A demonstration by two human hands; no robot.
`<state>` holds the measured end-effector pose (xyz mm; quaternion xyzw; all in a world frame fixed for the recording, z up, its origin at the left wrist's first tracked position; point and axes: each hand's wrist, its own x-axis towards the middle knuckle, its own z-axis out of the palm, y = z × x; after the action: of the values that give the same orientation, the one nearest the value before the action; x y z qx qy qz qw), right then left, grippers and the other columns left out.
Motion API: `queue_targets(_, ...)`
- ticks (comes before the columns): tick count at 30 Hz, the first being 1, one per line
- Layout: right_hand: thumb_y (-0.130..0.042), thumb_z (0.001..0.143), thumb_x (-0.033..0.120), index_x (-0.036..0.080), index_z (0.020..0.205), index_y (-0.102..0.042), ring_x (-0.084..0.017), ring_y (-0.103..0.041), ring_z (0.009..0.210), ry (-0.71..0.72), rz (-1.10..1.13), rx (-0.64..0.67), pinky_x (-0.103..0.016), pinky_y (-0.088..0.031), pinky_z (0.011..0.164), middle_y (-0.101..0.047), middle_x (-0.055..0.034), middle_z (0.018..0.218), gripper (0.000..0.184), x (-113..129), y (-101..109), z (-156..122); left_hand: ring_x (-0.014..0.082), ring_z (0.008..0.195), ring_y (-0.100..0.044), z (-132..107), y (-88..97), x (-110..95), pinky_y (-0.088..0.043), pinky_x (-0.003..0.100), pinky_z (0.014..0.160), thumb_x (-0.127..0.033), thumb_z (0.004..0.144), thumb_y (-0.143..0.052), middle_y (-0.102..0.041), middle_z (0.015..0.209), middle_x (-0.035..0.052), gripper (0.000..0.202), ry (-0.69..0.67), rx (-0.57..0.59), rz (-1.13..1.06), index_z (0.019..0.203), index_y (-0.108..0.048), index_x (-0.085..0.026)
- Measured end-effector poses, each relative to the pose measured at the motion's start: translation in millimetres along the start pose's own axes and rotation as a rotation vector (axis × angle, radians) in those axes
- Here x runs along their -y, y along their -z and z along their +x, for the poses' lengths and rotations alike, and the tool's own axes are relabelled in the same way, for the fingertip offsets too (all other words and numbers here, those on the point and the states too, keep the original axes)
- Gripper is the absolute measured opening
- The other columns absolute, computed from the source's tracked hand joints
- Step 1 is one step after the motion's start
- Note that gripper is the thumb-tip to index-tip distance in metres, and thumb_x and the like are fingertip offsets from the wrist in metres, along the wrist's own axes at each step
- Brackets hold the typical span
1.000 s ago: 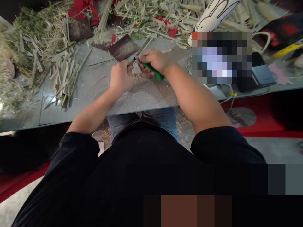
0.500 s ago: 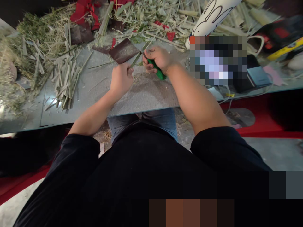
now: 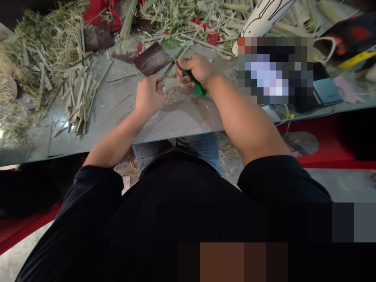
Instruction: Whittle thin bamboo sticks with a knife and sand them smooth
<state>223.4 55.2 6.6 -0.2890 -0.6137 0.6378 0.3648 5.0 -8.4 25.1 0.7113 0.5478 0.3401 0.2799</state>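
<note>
Over the near middle of the table, my left hand [image 3: 149, 94] is closed in a pinch on the lower end of a thin greenish strip [image 3: 168, 71], apparently of dried stalk. The strip slants up and to the right, past the fingers of my right hand [image 3: 198, 69]. That hand is wrapped round a green-handled knife [image 3: 199, 89]; its short dark metal end meets the strip beside my thumb, and most of the blade is hidden. Just beyond my left hand lies a dark brown sheet [image 3: 152, 58], probably sandpaper. A pile of cut strips [image 3: 80, 100] lies left of my left forearm.
Dry shavings [image 3: 188, 17] and red scraps [image 3: 213, 38] cover the table's far side, with fluffy green-yellow fibres [image 3: 38, 39] at left. To the right are a white rabbit-print cylinder [image 3: 258, 21], a blurred-out screen, cables and a blue-grey box [image 3: 327, 91]. The table edge [image 3: 176, 138] is at my waist.
The whole view has shifted slightly. Both hands keep almost the same pose on the strip and the knife, with little visible movement between them.
</note>
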Motion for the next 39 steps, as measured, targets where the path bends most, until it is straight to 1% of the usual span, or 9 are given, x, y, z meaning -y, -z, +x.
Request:
queue_targets(3,-0.061,0.116,0.068,0.024,0.082,-0.052,-0.013,-0.022,0.049,-0.032,-0.013,0.047,-0.024,-0.022,0.041,-0.036,0.0077,0.057,0.056,-2,-6,-4,0.0287,0.101,-0.081,-2,-2.2,-2,-0.062,0.04,0.101,-0.025,0.103,-0.067,-0.075,0.076,0.0057,0.028,0.004,-0.081,0.056,0.076,-0.06,-0.028)
queue_targets(7,-0.064,0.112,0.074,0.024,0.084,-0.055,-0.012,-0.03,0.044,-0.115,-0.048,0.163,-0.027,-0.022,0.044,-0.042,0.0063,0.056,0.058,-5,-16,-4,0.0279,0.098,-0.081,-2,-2.5,-3,-0.061,0.041,0.102,-0.022,0.103,-0.069,-0.073,0.076,0.0049,0.03,0.021,-0.077,0.041,0.075,-0.06,-0.026)
queue_targets(14,-0.044,0.126,0.051,0.024,0.082,-0.05,-0.015,-0.018,0.049,-0.028,0.003,0.015,-0.027,-0.021,0.044,-0.035,0.0066,0.057,0.052,0,8,0,0.0242,0.083,-0.076,-1,-3.1,-2,-0.061,0.037,0.089,-0.022,0.103,-0.062,-0.073,0.071,0.0031,0.029,0.003,-0.057,0.051,0.075,-0.063,-0.027)
queue_targets(16,-0.044,0.125,0.054,0.025,0.081,-0.05,-0.014,-0.019,0.047,-0.053,-0.01,0.045,-0.029,-0.021,0.045,-0.035,0.0068,0.057,0.053,-1,3,-3,0.024,0.082,-0.076,-2,-3.4,-3,-0.061,0.037,0.089,-0.021,0.103,-0.063,-0.073,0.071,0.0029,0.027,0.007,-0.052,0.038,0.076,-0.063,-0.027)
queue_targets(19,-0.05,0.12,0.068,0.024,0.082,-0.054,-0.013,-0.023,0.045,-0.105,-0.047,0.142,-0.031,-0.022,0.047,-0.038,0.007,0.056,0.059,-3,-9,-7,0.0236,0.08,-0.076,-3,-2.9,-5,-0.061,0.038,0.089,-0.022,0.104,-0.062,-0.075,0.072,0.0033,0.027,0.011,-0.049,0.03,0.078,-0.063,-0.027)
queue_targets(21,-0.049,0.121,0.07,0.024,0.082,-0.055,-0.013,-0.026,0.044,-0.111,-0.054,0.169,-0.031,-0.022,0.047,-0.038,0.0066,0.055,0.06,-4,-12,-6,0.0234,0.079,-0.076,-2,-2.3,-6,-0.062,0.038,0.088,-0.024,0.105,-0.061,-0.075,0.072,0.0034,0.028,0.015,-0.044,0.033,0.077,-0.062,-0.028)
queue_targets(27,-0.056,0.123,0.058,0.022,0.081,-0.055,-0.013,-0.023,0.047,-0.026,0.009,0.126,-0.025,-0.024,0.041,-0.037,0.0066,0.056,0.055,0,5,1,0.0231,0.078,-0.076,0,-3.1,-3,-0.062,0.037,0.087,-0.03,0.107,-0.062,-0.074,0.07,0.0024,0.03,0.017,-0.047,0.024,0.078,-0.065,-0.028)
queue_targets(34,-0.064,0.113,0.078,0.025,0.084,-0.054,-0.014,-0.024,0.045,-0.094,-0.011,0.194,-0.03,-0.016,0.042,-0.039,0.0062,0.058,0.061,-1,-10,-9,0.0226,0.076,-0.076,-2,-3.6,-6,-0.062,0.038,0.088,-0.016,0.102,-0.061,-0.074,0.07,0.0022,0.028,0.037,-0.04,0.026,0.077,-0.063,-0.027)
queue_targets(39,-0.06,0.115,0.071,0.024,0.082,-0.053,-0.014,-0.02,0.047,-0.076,-0.001,0.102,-0.028,-0.017,0.043,-0.038,0.0071,0.056,0.057,-2,-2,-3,0.0235,0.079,-0.076,-3,-2.3,-6,-0.064,0.038,0.094,-0.02,0.103,-0.062,-0.075,0.069,0.0017,0.028,0.009,-0.064,0.049,0.076,-0.063,-0.027)
